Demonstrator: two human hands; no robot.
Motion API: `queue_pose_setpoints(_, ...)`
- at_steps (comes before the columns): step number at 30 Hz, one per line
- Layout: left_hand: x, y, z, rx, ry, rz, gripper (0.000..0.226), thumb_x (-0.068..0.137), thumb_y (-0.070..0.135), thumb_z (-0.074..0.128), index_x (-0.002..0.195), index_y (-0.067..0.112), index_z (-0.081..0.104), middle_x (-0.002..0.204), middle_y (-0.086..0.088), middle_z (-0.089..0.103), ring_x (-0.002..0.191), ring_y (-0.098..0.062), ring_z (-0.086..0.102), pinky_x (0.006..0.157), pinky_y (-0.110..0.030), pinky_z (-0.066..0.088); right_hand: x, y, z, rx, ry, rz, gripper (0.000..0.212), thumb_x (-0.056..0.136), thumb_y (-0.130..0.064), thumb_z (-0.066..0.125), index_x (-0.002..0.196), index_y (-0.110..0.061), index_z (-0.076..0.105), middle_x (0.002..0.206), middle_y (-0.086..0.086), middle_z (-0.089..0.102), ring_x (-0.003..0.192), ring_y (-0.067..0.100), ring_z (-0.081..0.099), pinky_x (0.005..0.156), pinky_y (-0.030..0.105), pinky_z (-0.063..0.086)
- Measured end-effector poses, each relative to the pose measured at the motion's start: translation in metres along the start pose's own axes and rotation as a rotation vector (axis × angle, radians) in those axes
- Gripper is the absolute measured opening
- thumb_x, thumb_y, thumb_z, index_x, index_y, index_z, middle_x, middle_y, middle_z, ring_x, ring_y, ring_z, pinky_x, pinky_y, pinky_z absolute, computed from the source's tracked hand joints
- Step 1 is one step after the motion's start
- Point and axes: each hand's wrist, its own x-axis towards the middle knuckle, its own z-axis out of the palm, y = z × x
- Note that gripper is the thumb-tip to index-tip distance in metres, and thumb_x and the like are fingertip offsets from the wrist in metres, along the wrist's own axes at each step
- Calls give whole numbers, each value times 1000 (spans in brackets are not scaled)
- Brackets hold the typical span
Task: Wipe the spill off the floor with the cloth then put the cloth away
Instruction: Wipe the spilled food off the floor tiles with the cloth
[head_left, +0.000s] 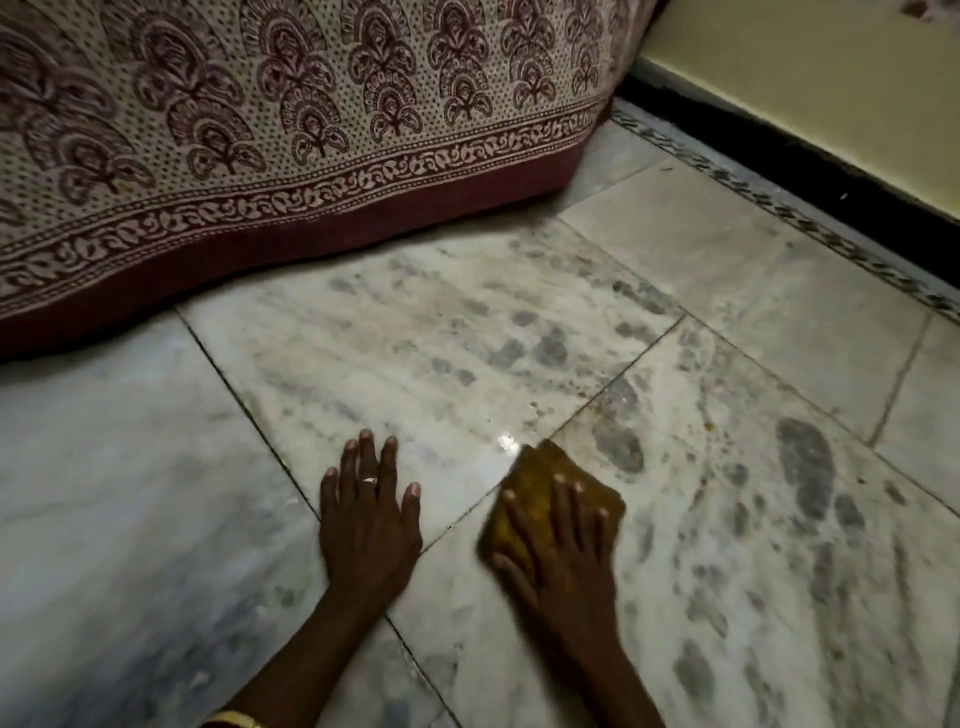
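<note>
A folded mustard-yellow cloth (540, 478) lies flat on the marble floor (753, 545). My right hand (556, 551) presses down on it with fingers spread, covering its near half; the hand and cloth are blurred. Just beyond the cloth's far corner a wet, shiny patch of spill (506, 442) glints on the tile, with small yellowish specks (532, 410) past it. My left hand (366, 512) rests flat on the floor to the left of the cloth, fingers apart, a ring on one finger, holding nothing.
A bed or sofa draped in a cream and maroon patterned cover (291, 156) fills the upper left, its hem reaching the floor. A black skirting strip (779, 150) and yellow wall (805, 67) run along the upper right. Open tiles spread to the right and left.
</note>
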Motion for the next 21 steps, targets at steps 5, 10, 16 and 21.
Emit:
queue_pose_setpoints(5, -1, 2, 2, -10, 14, -4, 62, 93, 41, 32, 148, 14, 31, 158, -11, 22, 146, -25, 22, 117, -45, 16, 27, 44, -14, 51, -23, 350, 75, 81, -79, 6, 147, -46, 14, 158, 14, 18, 146, 33, 8, 114, 56, 8)
queue_pose_setpoints(10, -6, 2, 0, -14, 13, 12, 62, 94, 41, 30, 149, 13, 28, 159, -12, 20, 147, -27, 20, 117, -47, 16, 126, -22, -22, 154, -98, 335, 89, 72, -88, 13, 148, -41, 18, 160, 14, -3, 146, 37, -5, 111, 60, -11)
queue_pose_setpoints(16, 0, -3, 0, -119, 152, 35, 54, 100, 36, 20, 144, 10, 40, 152, -13, 35, 141, -28, 35, 113, -49, 28, 109, -103, 4, 162, 38, -127, 62, 94, -59, 24, 150, -30, 21, 159, 7, 17, 148, 26, 10, 113, 56, 14)
queue_pose_setpoints(21, 5, 0, 2, -139, 174, 0, 52, 95, 33, 30, 136, 9, 51, 146, -15, 45, 135, -29, 40, 109, -49, 30, 111, -47, 1, 173, 141, -346, 64, 89, -50, 43, 145, -18, 38, 153, 1, 36, 145, 19, 24, 110, 54, 26)
